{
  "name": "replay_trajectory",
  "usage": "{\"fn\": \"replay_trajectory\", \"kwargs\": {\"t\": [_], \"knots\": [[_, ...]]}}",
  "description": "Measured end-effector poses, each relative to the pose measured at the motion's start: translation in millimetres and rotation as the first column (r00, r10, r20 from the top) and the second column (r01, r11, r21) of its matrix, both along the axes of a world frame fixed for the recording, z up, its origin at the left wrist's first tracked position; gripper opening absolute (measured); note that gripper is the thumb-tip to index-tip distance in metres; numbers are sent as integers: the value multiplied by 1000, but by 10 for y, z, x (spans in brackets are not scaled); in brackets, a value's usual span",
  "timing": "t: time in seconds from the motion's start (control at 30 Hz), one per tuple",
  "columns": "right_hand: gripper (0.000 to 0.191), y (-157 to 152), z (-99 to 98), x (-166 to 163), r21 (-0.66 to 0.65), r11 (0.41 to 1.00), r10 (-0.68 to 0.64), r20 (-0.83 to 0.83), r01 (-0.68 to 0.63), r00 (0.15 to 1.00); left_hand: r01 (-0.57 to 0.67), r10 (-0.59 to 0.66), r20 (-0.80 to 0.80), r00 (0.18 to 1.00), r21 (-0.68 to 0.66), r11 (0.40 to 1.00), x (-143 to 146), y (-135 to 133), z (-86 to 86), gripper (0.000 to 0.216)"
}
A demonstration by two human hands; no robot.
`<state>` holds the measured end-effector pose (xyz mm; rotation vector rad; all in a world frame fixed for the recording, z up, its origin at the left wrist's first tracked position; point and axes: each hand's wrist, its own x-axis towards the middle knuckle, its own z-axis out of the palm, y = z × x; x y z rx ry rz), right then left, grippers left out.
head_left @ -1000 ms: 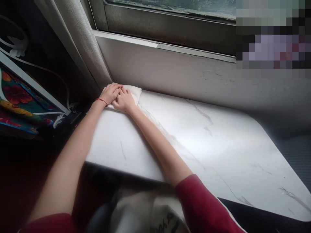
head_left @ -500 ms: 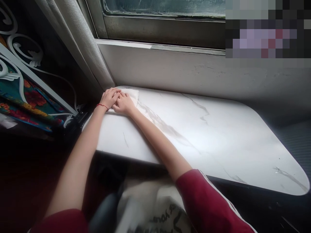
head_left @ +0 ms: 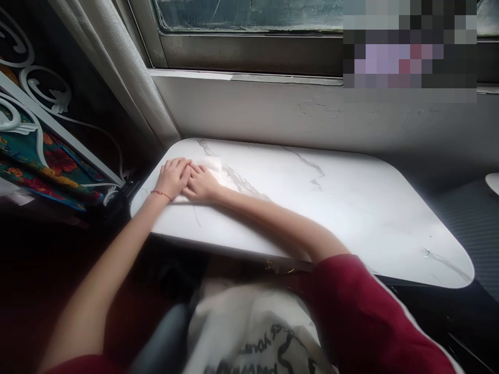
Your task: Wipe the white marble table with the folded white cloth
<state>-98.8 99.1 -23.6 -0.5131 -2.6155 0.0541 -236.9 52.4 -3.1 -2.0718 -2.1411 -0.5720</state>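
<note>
your left hand (head_left: 173, 176) and right hand (head_left: 201, 184) lie palm down, side by side, on the white cloth (head_left: 211, 164), which sits beneath and just beyond your fingers; whether they pinch it or only press cannot be told. judge the work as under way: the cloth is laid on the tabletop (head_left: 335, 202) and not yet released, while any share of the surface right of your hands already covered cannot be determined.

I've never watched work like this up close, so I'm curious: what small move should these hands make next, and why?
Probably slide the white cloth a little to the right: the left hand and right hand both lie on it near the left end of the tabletop, and most of that surface stretches away rightward.
</note>
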Motion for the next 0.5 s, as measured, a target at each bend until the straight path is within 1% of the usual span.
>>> {"fn": "replay_trajectory", "kwargs": {"t": [0.13, 0.23, 0.3, 0.37, 0.5], "knots": [[42, -220, -48, 469, 33, 987, 159, 5, -159, 987, -5, 8, -73, 997, 41, 999, 414, -426, -47, 52], [43, -383, -59, 769, 37, 982, 185, -23, -184, 982, 22, -19, -88, 996, 33, 999, 691, -628, -69, 54], [44, -460, -53, 905, 34, 983, 183, -36, -182, 982, 48, -47, -92, 995, 17, 999, 816, -674, -69, 56], [45, -491, -44, 988, 32, 983, 183, -39, -182, 982, 61, -60, -98, 993, 4, 998, 889, -658, -63, 57], [43, -395, -42, 1046, 22, 986, 169, -37, -168, 985, 69, -70, -121, 990, -11, 998, 932, -504, -53, 55]]}}
